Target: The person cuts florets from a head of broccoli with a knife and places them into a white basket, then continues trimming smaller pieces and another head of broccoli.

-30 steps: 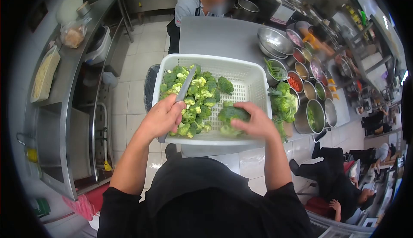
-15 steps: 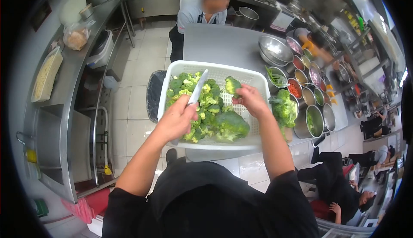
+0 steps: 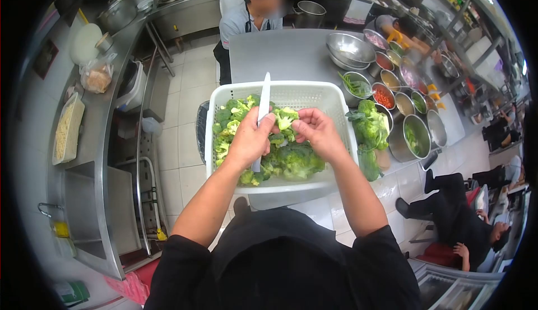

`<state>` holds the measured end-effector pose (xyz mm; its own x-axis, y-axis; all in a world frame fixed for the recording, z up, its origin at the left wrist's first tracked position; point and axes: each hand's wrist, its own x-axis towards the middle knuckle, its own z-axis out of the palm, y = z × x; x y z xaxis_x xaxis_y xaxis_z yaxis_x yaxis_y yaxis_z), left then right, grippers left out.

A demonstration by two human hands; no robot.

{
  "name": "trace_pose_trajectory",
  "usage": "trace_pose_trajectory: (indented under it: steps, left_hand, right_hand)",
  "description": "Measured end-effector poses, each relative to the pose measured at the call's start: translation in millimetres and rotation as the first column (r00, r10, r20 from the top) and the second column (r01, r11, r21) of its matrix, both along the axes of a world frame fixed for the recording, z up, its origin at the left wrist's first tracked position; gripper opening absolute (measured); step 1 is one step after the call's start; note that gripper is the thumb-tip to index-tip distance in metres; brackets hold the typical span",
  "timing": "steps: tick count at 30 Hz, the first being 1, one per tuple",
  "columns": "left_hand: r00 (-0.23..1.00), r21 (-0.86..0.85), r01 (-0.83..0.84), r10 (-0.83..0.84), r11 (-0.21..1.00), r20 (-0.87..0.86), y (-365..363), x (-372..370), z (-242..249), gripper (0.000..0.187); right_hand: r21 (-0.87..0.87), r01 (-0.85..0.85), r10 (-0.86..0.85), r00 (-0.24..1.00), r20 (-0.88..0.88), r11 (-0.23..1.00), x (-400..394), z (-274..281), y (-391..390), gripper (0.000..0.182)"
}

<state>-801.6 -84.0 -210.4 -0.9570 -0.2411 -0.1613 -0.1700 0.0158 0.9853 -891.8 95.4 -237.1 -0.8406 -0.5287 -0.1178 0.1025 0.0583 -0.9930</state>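
My left hand (image 3: 251,142) is closed round a knife (image 3: 264,97), its pale blade pointing away from me and its handle end showing below the palm. In my right hand (image 3: 322,135), thumb and fingertips pinch a broccoli floret (image 3: 286,118), cut side showing, close beside the left thumb. Both hands are over a white perforated plastic basket (image 3: 348,125). Cut florets (image 3: 227,128) heap up along its left part, and a large broccoli head (image 3: 300,163) lies near the front side.
A steel table (image 3: 280,52) extends beyond the basket, with metal bowls (image 3: 350,49) and several pots of cut vegetables to the right. More broccoli (image 3: 370,128) lies beside the basket. Across the table is a person (image 3: 246,24). A counter with a sink (image 3: 101,209) runs along the left.
My right hand has moved left with the broccoli, bringing it next to the left hand. The left hand has shifted slightly right and the knife points more straight ahead.
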Motion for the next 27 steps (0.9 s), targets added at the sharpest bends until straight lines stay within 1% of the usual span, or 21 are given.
trace_pose_trajectory:
  steps: [2,3,6,8,9,10,11,14,15,20,23,27]
  left_hand:
    - [1.0,-0.002,0.007,-0.007,1.0,0.002,1,2,3,0.035]
    - [1.0,-0.039,0.015,-0.015,0.999,0.002,4,3,2,0.035]
    - [0.999,-0.131,0.045,-0.045,0.99,0.001,9,5,1,0.035]
    - [0.996,-0.17,0.085,-0.087,0.982,0.0,5,5,4,0.036]
    - [0.996,-0.35,0.058,-0.077,0.935,-0.042,5,8,2,0.032]
    - [0.994,-0.518,0.023,-0.077,0.855,-0.082,6,12,0,0.028]
    - [0.989,-0.667,-0.013,-0.088,0.745,-0.118,7,16,-3,0.025]
    - [0.983,-0.846,0.127,-0.18,0.517,0.037,16,26,6,0.019]
    - [0.98,-0.848,0.146,-0.192,0.51,0.053,19,27,3,0.019]
    - [0.982,-0.88,0.104,-0.186,0.464,0.018,21,26,-13,0.016]
    - [0.983,-0.874,0.116,-0.181,0.472,0.032,24,25,-9,0.014]
    - [0.982,-0.877,0.111,-0.185,0.467,0.026,26,23,-11,0.013]
  right_hand:
    - [-0.095,0.024,-0.017,0.997,0.078,0.995,-5,-10,1,0.036]
    - [-0.141,0.036,-0.019,0.992,0.121,0.989,-4,-11,1,0.034]
    - [-0.183,-0.004,0.027,0.992,0.123,0.983,6,-14,-4,0.032]
    - [-0.184,0.026,0.015,0.977,0.215,0.983,1,-18,-1,0.033]
    - [-0.182,0.041,0.008,0.966,0.26,0.982,-3,-21,1,0.034]
    - [-0.169,0.06,-0.013,0.963,0.269,0.984,-7,-23,2,0.035]
    - [-0.155,0.082,-0.035,0.959,0.281,0.984,-11,-27,4,0.035]
    - [-0.124,0.126,-0.08,0.944,0.319,0.984,-12,-30,4,0.037]
    - [-0.118,0.127,-0.083,0.941,0.328,0.985,-12,-27,4,0.038]
    - [-0.135,0.15,-0.093,0.929,0.357,0.979,-13,-30,4,0.038]
    - [-0.204,0.133,-0.045,0.921,0.386,0.97,-14,-31,8,0.038]
    - [-0.202,0.179,-0.084,0.911,0.403,0.963,-9,-24,7,0.033]
